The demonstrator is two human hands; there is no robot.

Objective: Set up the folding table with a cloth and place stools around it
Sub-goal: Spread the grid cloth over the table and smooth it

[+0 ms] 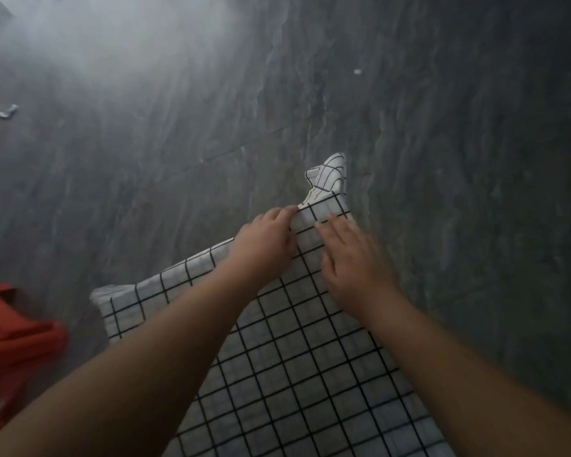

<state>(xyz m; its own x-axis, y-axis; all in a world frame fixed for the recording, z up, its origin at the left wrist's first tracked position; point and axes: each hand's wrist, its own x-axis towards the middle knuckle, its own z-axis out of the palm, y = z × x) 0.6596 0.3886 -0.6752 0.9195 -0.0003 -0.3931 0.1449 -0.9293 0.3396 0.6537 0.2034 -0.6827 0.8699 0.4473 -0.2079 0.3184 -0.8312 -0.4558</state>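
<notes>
A white cloth (pixel 297 367) with a black grid pattern covers the table, which is hidden beneath it. My left hand (pixel 264 242) pinches the cloth's far edge near the far corner. My right hand (pixel 353 262) lies flat on the cloth just beside it, fingers straight and pressing down. Beyond both hands the cloth's corner (pixel 327 176) sticks up, crumpled and hanging past the table edge. A red plastic stool (pixel 14 338) stands on the floor at the lower left.
Dark grey marbled floor (pixel 442 127) surrounds the table. A pale strip of fabric or strap (pixel 0 108) lies on the floor at the far left. A small white speck (pixel 357 72) sits on the floor further off.
</notes>
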